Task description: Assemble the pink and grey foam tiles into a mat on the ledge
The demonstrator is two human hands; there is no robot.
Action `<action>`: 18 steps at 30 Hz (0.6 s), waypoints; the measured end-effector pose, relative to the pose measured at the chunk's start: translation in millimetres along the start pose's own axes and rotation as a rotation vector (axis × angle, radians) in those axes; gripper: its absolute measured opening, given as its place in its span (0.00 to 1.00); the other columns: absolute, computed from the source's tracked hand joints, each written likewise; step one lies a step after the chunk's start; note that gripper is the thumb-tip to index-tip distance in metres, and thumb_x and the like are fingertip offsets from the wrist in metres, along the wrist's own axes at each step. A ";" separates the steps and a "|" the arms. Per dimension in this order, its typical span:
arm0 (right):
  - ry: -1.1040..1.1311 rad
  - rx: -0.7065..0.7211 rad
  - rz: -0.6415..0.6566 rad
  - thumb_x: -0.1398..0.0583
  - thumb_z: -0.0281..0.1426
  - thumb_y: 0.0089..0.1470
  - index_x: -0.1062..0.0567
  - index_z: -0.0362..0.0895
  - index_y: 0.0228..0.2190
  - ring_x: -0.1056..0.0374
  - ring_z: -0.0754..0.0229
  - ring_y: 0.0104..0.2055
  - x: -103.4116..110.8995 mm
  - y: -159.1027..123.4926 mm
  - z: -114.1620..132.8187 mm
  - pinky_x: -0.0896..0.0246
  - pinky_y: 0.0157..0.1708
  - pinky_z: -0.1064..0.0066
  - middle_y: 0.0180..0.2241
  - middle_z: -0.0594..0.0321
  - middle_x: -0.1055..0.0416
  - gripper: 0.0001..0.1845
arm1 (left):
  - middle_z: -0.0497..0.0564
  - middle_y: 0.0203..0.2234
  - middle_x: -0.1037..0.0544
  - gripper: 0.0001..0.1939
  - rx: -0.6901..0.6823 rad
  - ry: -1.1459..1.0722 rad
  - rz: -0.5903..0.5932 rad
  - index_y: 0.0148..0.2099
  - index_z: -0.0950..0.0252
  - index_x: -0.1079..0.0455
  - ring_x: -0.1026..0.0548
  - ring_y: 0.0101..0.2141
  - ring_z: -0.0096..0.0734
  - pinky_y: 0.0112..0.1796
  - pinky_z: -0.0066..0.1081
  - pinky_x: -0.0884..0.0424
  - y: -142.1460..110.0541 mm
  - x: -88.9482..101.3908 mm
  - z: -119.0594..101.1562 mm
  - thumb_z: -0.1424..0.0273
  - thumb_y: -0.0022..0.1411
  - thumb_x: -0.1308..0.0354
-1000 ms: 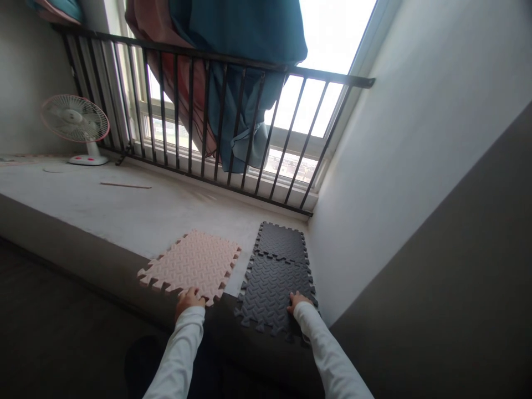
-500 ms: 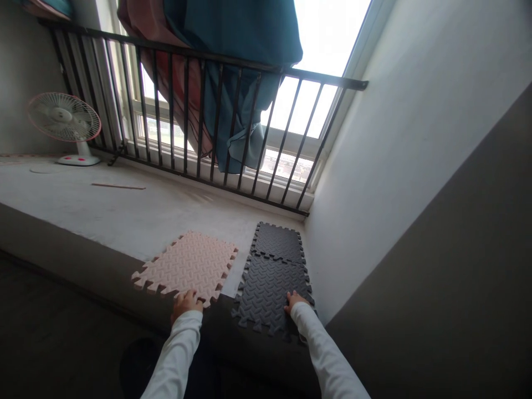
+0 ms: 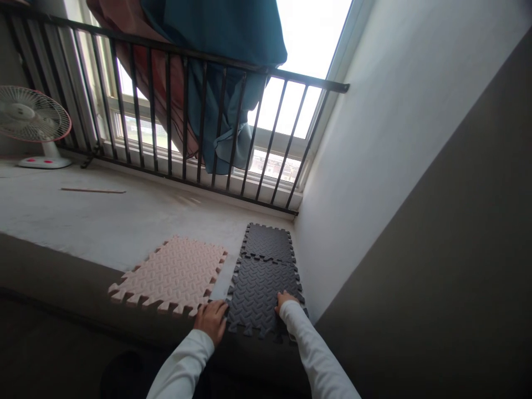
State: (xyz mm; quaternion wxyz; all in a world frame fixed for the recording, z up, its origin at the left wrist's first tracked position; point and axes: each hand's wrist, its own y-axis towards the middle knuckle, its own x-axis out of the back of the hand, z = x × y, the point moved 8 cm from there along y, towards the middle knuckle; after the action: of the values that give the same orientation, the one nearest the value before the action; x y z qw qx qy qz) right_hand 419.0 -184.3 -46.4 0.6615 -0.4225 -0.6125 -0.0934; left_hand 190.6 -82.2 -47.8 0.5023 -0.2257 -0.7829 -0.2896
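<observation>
Two dark grey foam puzzle mats (image 3: 262, 277) lie joined end to end on a raised concrete ledge (image 3: 83, 210), close to the right wall. A pink foam puzzle mat (image 3: 170, 274) lies to their left, a narrow gap apart. My left hand (image 3: 213, 320) rests at the near edge, between the pink mat's corner and the grey mat's near left corner, fingers curled down. My right hand (image 3: 285, 300) presses flat on the near right part of the grey mat, fingers spread. Both arms wear white sleeves.
A black metal railing (image 3: 187, 111) runs along the window at the ledge's far side, with teal and pink cloth (image 3: 216, 33) hanging over it. A small white and pink fan (image 3: 33, 122) stands far left, a thin stick (image 3: 93, 190) lies near it. A white wall closes the right.
My left hand has left the pink mat's near edge and moved right to the grey mat's near left corner. The view has shifted right. My right hand stays on the grey mat.
</observation>
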 end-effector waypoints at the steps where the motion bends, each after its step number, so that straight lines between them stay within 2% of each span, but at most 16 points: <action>1: 0.005 -0.001 -0.004 0.42 0.32 0.41 0.41 0.43 0.51 0.47 0.51 0.55 2.0 -1.8 0.8 0.47 0.50 0.58 0.56 0.48 0.50 0.33 | 0.49 0.49 0.32 0.22 -0.072 -0.016 0.049 0.48 0.56 0.34 0.38 0.51 0.35 0.52 0.39 0.50 -1.5 -12.1 -8.0 0.72 0.49 0.52; 3: 0.017 -0.001 -0.013 0.41 0.31 0.39 0.38 0.42 0.49 0.44 0.51 0.53 6.7 -4.7 2.1 0.46 0.49 0.59 0.54 0.48 0.46 0.32 | 0.50 0.54 0.39 0.26 -0.181 -0.034 0.158 0.52 0.57 0.39 0.42 0.53 0.36 0.53 0.40 0.52 -4.6 -34.7 -18.7 0.69 0.48 0.51; 5: 0.040 -0.004 -0.017 0.40 0.31 0.38 0.33 0.42 0.46 0.41 0.49 0.50 13.5 -5.9 2.9 0.44 0.48 0.58 0.50 0.48 0.39 0.29 | 0.51 0.56 0.44 0.29 -0.233 -0.037 0.238 0.55 0.58 0.44 0.46 0.55 0.38 0.54 0.42 0.53 -5.6 -51.0 -21.7 0.66 0.49 0.51; 7: 0.082 -0.008 -0.037 0.40 0.33 0.37 0.30 0.43 0.42 0.38 0.49 0.47 24.1 -4.3 4.0 0.41 0.45 0.59 0.46 0.50 0.34 0.25 | 0.51 0.57 0.47 0.30 -0.240 -0.035 0.268 0.57 0.59 0.46 0.48 0.56 0.38 0.55 0.43 0.54 -4.2 -59.9 -19.9 0.63 0.50 0.52; 10: 0.154 -0.013 -0.112 0.43 0.35 0.41 0.29 0.45 0.40 0.36 0.53 0.46 45.7 5.1 9.6 0.39 0.43 0.64 0.45 0.53 0.32 0.20 | 0.52 0.57 0.46 0.30 -0.241 -0.028 0.251 0.56 0.60 0.45 0.48 0.56 0.39 0.55 0.43 0.54 -1.6 -66.8 -16.9 0.59 0.50 0.52; 12: 0.188 -0.018 -0.161 0.46 0.34 0.45 0.29 0.46 0.40 0.35 0.57 0.45 58.5 16.3 16.9 0.39 0.42 0.68 0.44 0.56 0.32 0.18 | 0.53 0.56 0.43 0.30 -0.252 -0.014 0.206 0.55 0.60 0.42 0.45 0.55 0.39 0.55 0.42 0.51 -1.3 -71.2 -17.1 0.58 0.48 0.51; 14: 0.217 -0.027 -0.194 0.47 0.34 0.46 0.29 0.47 0.39 0.35 0.58 0.45 67.3 30.8 26.6 0.38 0.41 0.70 0.43 0.56 0.31 0.17 | 0.53 0.53 0.38 0.30 -0.256 0.014 0.103 0.52 0.59 0.38 0.42 0.54 0.40 0.54 0.40 0.48 -1.1 -74.3 -17.9 0.56 0.46 0.48; 18: 0.247 -0.026 -0.242 0.45 0.37 0.44 0.28 0.44 0.39 0.33 0.55 0.43 77.2 63.6 51.0 0.36 0.39 0.67 0.42 0.52 0.31 0.19 | 0.54 0.44 0.27 0.25 -0.338 0.117 -0.243 0.43 0.59 0.30 0.32 0.46 0.41 0.48 0.38 0.38 -3.2 -71.7 -27.2 0.56 0.40 0.43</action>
State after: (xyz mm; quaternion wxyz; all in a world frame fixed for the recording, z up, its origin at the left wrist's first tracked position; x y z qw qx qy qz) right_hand 440.5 -79.8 -11.5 0.7102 -0.3395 -0.5716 -0.2315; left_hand 234.6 -107.6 -105.4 0.4632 -0.1936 -0.7143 -0.4876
